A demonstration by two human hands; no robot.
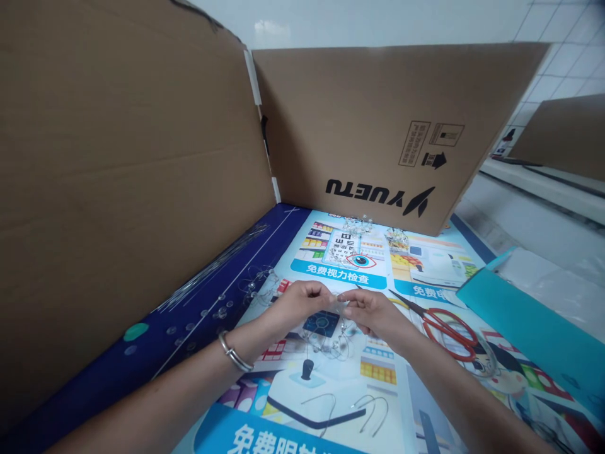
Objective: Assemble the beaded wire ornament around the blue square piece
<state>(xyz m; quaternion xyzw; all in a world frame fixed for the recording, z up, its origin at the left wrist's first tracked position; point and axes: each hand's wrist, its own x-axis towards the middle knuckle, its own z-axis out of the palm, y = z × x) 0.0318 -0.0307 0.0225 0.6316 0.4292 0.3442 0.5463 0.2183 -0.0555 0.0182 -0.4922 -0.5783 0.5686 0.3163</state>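
My left hand (305, 301) and my right hand (373, 313) meet over the middle of the printed sheet, fingertips close together. Both pinch a thin wire strung with clear beads; the exact grip is too small to make out. Loops of this beaded wire (339, 345) hang below the fingers, near the sheet. To the right of my right hand lie scissors (449, 334) with red handles, blades pointing toward the hand. Loose clear beads (222, 310) are scattered left of my left hand. Several bent wires (373, 407) rest on the sheet nearer to me.
Cardboard panels (142, 139) stand at the left and the back (331, 126). Straight wires (212, 265) and a teal disc (136, 331) lie along the left. Beaded wire clusters (396, 238) sit by the back panel. A teal box (534, 328) stands at the right.
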